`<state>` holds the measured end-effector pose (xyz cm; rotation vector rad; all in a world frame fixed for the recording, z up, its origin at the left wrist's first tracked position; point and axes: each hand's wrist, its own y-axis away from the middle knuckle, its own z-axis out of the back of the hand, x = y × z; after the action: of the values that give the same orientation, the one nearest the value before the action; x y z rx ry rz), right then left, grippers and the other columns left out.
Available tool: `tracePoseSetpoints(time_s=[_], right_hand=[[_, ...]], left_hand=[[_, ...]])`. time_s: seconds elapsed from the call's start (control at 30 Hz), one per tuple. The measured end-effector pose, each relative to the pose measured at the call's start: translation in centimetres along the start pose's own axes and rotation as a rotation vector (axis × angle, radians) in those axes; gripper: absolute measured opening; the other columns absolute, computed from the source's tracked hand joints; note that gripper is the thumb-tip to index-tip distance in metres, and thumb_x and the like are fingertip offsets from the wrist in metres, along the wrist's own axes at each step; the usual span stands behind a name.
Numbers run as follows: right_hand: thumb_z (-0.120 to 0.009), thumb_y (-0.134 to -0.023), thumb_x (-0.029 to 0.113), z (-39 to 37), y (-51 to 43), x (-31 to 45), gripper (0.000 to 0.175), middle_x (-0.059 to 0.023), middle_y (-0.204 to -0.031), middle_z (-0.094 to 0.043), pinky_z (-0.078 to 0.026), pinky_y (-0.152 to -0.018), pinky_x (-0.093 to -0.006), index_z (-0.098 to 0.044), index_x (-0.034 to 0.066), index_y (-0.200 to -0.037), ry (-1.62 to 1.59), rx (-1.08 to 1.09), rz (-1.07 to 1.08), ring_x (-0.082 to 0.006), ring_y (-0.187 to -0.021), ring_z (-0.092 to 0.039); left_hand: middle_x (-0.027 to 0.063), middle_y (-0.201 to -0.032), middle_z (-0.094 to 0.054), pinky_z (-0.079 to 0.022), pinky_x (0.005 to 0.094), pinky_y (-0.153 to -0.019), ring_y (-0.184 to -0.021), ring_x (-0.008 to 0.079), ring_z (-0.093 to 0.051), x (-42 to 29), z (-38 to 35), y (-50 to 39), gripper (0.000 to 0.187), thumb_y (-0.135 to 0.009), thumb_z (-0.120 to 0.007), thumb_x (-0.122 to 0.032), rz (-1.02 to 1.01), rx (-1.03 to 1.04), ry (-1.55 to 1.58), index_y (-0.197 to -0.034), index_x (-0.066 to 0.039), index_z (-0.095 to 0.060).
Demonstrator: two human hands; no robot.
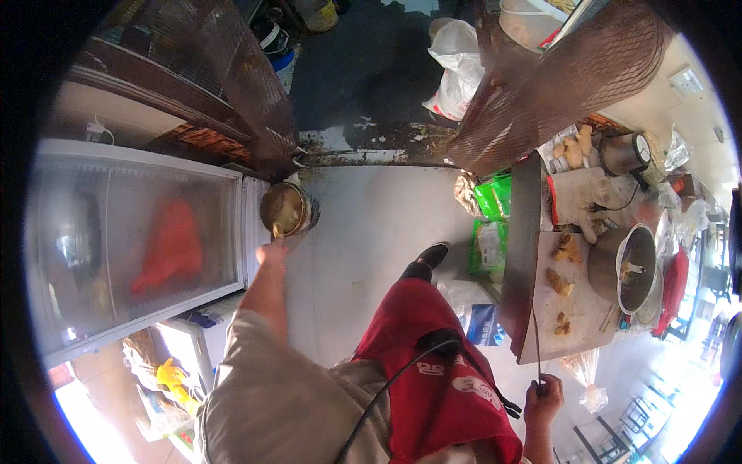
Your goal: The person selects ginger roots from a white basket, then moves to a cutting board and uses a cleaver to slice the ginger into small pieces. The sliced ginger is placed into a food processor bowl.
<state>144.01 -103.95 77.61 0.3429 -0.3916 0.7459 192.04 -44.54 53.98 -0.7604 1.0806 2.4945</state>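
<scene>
My left hand is at the near rim of a round bucket standing on the floor beside the glass-front cabinet. A small pale yellowish piece shows at its fingertips; whether the fingers hold it is unclear. Brownish contents are visible inside the bucket. At the lower right, my right hand is closed around the handle of a knife, whose thin blade is seen edge-on near the corner of the cutting board. Several pieces of ginger root lie on that board, beside a metal pot tipped towards me.
A glove and more ginger lie on the right counter. Green packages are on the floor beside it. The glass-front cabinet borders the left side. Mesh curtains flank a doorway, with a white sack beyond.
</scene>
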Motion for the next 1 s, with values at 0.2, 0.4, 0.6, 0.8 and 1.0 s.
tracePoseSetpoints(time_s=[0.2, 0.4, 0.6, 0.8, 1.0], right_hand=[[-0.072, -0.083, 0.003, 0.4, 0.8, 0.8, 0.018, -0.01, -0.094, -0.066, -0.051, -0.064, -0.034, -0.069, 0.0022, -0.101, -0.049, -0.075, -0.056, -0.0198, -0.068, -0.062], [-0.072, -0.083, 0.006, 0.2, 6.3, -0.7, 0.019, -0.0143, -0.091, -0.068, -0.054, -0.066, -0.0381, -0.069, 0.0017, -0.102, -0.071, -0.111, -0.271, -0.028, -0.072, -0.067], [-0.069, -0.084, 0.004, 0.5, 9.2, -2.0, 0.018, -0.0153, -0.087, -0.069, -0.055, -0.065, -0.0359, -0.07, 0.0022, -0.102, -0.108, -0.189, -0.473, -0.026, -0.068, -0.069], [-0.066, -0.099, 0.014, -1.3, 8.9, -2.9, 0.023, -0.0084, -0.077, -0.071, -0.055, -0.061, -0.0311, -0.066, -0.0018, -0.116, -0.813, -0.276, -0.749, -0.0145, -0.066, -0.067], [-0.061, -0.102, 0.011, -5.7, 5.1, -4.3, 0.016, -0.007, -0.076, -0.065, -0.055, -0.057, -0.0315, -0.061, -0.0014, -0.111, -1.231, -0.324, -0.841, -0.0147, -0.062, -0.063]], left_hand=[[0.0022, -0.106, -0.078, -0.06, 0.0422, -0.079, -0.098, 0.0207, -0.075, 1.9, -7.6, 1.5, 0.036, -0.095, -0.065, -0.041, -0.824, 0.32, -1.817, -0.119, -0.017, -0.078], [0.0137, -0.105, -0.078, -0.06, 0.0408, -0.084, -0.092, 0.0277, -0.076, 6.3, -18.3, 23.0, 0.038, -0.095, -0.067, -0.019, -0.756, 0.754, -0.891, -0.13, -0.005, -0.069], [0.0168, -0.099, -0.075, -0.061, 0.0398, -0.081, -0.089, 0.0283, -0.075, 2.0, -20.9, 39.7, 0.031, -0.094, -0.069, -0.009, -1.158, 1.232, -0.607, -0.124, -0.002, -0.069], [0.0196, -0.125, -0.066, -0.059, 0.0425, -0.09, -0.1, 0.0346, -0.072, 2.5, -23.5, 51.9, 0.043, -0.09, -0.07, -0.009, -1.453, 1.677, -0.696, -0.132, 0.0, -0.063], [0.0223, -0.145, -0.051, -0.049, 0.0473, -0.109, -0.126, 0.0439, -0.057, 7.7, -27.4, 59.2, 0.065, -0.085, -0.078, -0.013, -1.979, 1.398, -0.754, -0.142, 0.002, -0.05]])
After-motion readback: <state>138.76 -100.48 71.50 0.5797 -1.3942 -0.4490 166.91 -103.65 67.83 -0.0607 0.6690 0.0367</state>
